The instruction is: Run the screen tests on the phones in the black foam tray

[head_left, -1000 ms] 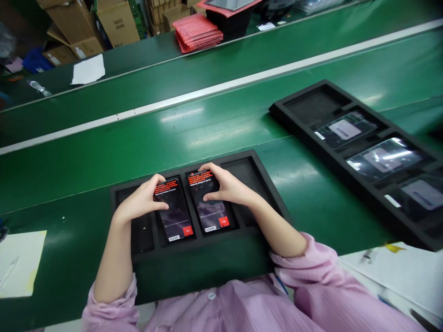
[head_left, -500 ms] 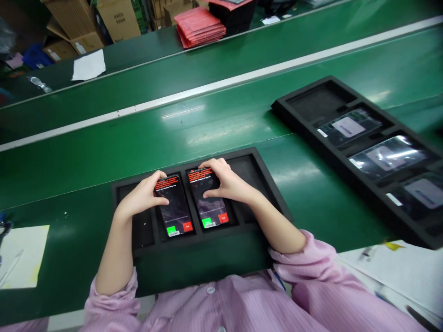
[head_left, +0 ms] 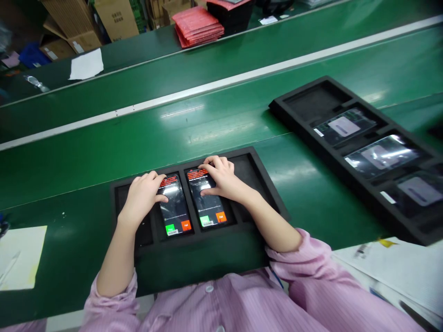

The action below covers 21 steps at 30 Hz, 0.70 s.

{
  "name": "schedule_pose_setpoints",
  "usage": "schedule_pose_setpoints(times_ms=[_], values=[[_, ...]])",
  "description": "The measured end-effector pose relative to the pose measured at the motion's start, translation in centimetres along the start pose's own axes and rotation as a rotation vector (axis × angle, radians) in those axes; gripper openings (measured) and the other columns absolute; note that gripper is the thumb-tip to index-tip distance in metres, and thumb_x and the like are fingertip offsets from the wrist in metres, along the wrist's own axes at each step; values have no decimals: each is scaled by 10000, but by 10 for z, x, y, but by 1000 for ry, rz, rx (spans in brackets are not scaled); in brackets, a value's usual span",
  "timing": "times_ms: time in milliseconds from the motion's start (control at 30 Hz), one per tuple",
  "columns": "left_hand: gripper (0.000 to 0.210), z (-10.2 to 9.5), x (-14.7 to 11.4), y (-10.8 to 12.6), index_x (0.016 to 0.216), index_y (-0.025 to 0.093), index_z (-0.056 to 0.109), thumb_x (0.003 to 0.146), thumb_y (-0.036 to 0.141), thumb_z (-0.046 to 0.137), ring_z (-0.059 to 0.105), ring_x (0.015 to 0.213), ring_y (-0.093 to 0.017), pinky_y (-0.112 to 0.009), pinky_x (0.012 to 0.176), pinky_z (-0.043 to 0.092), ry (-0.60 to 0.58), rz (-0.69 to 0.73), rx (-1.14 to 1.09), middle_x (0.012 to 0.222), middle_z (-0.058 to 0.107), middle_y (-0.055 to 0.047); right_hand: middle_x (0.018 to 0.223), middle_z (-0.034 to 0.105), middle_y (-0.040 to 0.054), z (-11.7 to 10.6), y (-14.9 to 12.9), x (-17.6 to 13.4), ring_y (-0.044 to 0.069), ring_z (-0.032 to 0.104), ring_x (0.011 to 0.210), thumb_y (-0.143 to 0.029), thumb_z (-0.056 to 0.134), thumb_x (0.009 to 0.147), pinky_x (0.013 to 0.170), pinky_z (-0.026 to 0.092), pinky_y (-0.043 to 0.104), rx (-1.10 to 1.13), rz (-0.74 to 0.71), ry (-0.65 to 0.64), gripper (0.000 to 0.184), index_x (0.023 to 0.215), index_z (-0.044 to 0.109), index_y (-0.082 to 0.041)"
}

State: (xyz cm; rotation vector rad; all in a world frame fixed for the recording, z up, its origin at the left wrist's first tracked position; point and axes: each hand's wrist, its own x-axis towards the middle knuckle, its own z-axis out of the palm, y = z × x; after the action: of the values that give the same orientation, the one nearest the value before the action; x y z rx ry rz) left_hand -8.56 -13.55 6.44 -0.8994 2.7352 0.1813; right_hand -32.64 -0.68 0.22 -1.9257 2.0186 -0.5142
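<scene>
A black foam tray [head_left: 194, 249] lies on the green belt in front of me, with two lit phones in its middle slots. My left hand [head_left: 142, 196] rests on the upper part of the left phone [head_left: 175, 210], thumb on its screen. On the right phone [head_left: 207, 203] lies my right hand [head_left: 221, 177], fingers over its top edge and thumb on the glass. Both screens show red text at the top and a green and a red button at the bottom. The tray's outer slots hold nothing.
A second black foam tray [head_left: 297, 99] at the right holds several film-covered phones. Papers [head_left: 398, 267] lie at the lower right and a white sheet [head_left: 20, 256] at the lower left. Red packets [head_left: 197, 25], cardboard boxes [head_left: 114, 16] and a paper [head_left: 86, 64] sit beyond the far belt.
A green button has appeared beside the red one on both screens. Both hands have slid slightly further over the phones' upper parts.
</scene>
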Motion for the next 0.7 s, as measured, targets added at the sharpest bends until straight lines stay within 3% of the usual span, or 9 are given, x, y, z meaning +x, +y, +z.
schedule_pose_setpoints(times_ms=[200,367,533,600,700], values=[[666,1,1,-1,1269,114,505,770,295,908,662,1084,-317,-389,870,500,2,-51,-51,1174,677,-130,1337,476,151,3,-1,-1,372,409,1199,-344,965,647,988,370,519,49,42,29,801,1301,520,-222],[642,-6,-6,-1,1213,141,464,780,309,907,693,1015,-328,-367,792,515,-54,-110,-166,1138,699,-139,1341,461,156,7,-2,-1,391,401,1219,-325,966,640,996,375,560,80,41,43,796,1290,516,-233],[625,-12,-18,6,1382,193,403,887,120,779,657,1143,-314,-348,829,527,-115,-117,-262,1268,664,-133,1348,425,146,6,-3,-4,377,426,1195,-232,958,624,981,412,550,98,24,196,1027,1454,357,-292],[601,-10,-21,6,1419,200,382,928,78,707,633,1194,-306,-349,857,528,-116,-116,-297,1329,632,-140,1335,426,135,0,-2,-6,363,431,1188,-238,922,686,994,411,538,94,-24,276,953,1450,356,-295],[446,-4,-21,0,1356,175,442,967,54,623,613,1228,-294,-341,881,527,-98,-120,-331,1360,611,-151,1255,478,118,-9,3,-10,335,454,1155,-281,797,848,996,418,521,123,-93,350,605,1344,451,-265]])
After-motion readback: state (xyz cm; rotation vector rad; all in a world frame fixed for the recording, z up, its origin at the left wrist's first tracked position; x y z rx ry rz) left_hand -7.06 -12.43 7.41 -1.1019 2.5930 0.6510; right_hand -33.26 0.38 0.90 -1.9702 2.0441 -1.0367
